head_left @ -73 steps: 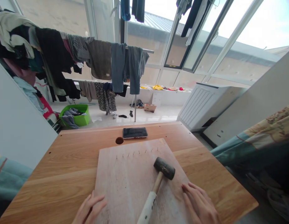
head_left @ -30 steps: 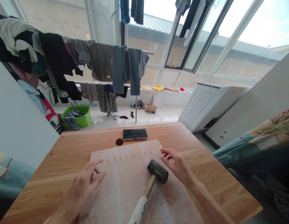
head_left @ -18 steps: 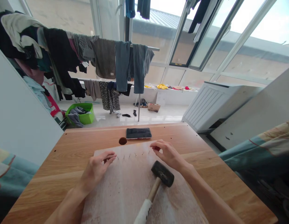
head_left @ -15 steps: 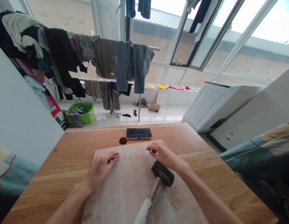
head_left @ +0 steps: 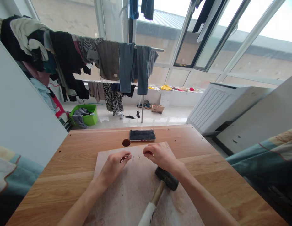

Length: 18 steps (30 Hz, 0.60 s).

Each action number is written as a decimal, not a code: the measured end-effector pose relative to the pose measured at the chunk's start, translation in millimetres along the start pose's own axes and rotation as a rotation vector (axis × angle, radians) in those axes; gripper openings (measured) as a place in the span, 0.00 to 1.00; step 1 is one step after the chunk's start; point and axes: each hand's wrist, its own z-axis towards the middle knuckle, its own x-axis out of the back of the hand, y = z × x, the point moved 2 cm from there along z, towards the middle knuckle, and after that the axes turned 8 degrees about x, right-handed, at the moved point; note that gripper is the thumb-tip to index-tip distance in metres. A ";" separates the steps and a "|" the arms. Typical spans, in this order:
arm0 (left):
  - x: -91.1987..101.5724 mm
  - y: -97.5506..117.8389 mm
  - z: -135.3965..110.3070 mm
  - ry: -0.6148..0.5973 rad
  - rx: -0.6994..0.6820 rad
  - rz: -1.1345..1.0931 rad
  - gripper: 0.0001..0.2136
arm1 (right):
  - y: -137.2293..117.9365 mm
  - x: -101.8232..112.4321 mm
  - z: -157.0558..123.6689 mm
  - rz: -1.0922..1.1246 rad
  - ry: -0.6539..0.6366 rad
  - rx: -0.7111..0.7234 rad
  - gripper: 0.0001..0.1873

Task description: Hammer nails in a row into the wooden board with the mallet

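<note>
A pale wooden board (head_left: 127,194) lies on the wooden table (head_left: 73,157). A row of small nails (head_left: 136,156) stands near the board's far edge. My left hand (head_left: 114,166) is closed in a pinch at the left end of that row, with small nails in its fingers. My right hand (head_left: 160,156) is closed in a pinch at the right part of the row. A mallet (head_left: 160,191) with a black head and a pale handle lies on the board, just under my right wrist.
A dark phone (head_left: 142,135) lies at the table's far edge, beside a round hole (head_left: 126,142). Beyond the table stand a clothes rack (head_left: 122,66) full of garments, a green basket (head_left: 86,115) and a white cabinet (head_left: 221,100). A patterned cloth (head_left: 266,153) is at right.
Both hands left the board's near edge, reached to the nail row and closed in pinches. They have since moved toward each other along the row, and fewer nails show between them.
</note>
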 end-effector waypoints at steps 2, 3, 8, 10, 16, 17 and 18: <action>-6.3 1.6 3.1 0.000 0.025 -0.013 0.08 | -7.1 -1.6 5.3 0.017 -0.021 -0.009 0.12; -9.9 3.0 4.8 -0.016 0.026 -0.005 0.08 | -9.9 -3.5 8.2 0.030 -0.038 -0.009 0.12; -14.0 15.0 7.1 -0.019 -0.008 0.024 0.07 | -19.1 -14.0 15.2 0.114 -0.071 0.010 0.12; -4.8 20.6 0.5 0.012 -0.056 0.009 0.07 | -23.4 -11.7 11.1 0.172 -0.066 0.026 0.10; 43.0 8.5 -51.9 0.119 -0.199 0.198 0.18 | -19.7 16.3 -30.8 0.271 -0.006 -0.012 0.14; 50.2 -0.5 -64.0 0.135 -0.189 0.237 0.17 | -12.3 19.8 -43.7 0.265 0.015 -0.044 0.13; 56.5 -10.6 -76.9 0.154 -0.187 0.272 0.15 | -3.0 21.6 -58.4 0.257 0.034 -0.081 0.14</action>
